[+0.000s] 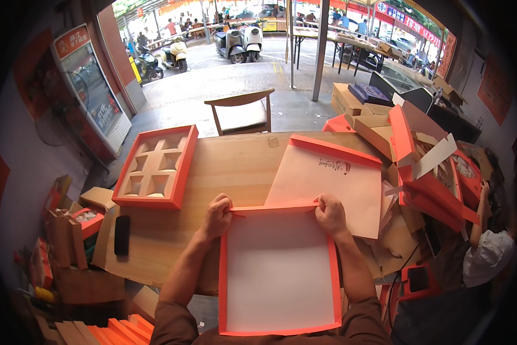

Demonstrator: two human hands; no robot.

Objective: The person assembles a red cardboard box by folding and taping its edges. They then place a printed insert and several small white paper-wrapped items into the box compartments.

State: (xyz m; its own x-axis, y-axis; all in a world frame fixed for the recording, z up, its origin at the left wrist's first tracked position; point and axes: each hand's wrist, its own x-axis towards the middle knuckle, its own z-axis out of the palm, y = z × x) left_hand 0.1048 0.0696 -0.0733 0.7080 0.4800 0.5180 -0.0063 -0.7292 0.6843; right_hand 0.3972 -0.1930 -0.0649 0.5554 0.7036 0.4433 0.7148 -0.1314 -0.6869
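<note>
Red box at six o'clock; left hand and right hand grip its far corners, apparently folding that wall; the next move probably calls for pressing the corners square

- We count two hands: left hand and right hand.
- We see one white-lined, red-edged tray.
- We count six compartments in the leftmost divided box.
- We see one chair.
- We count four scooters.
</note>
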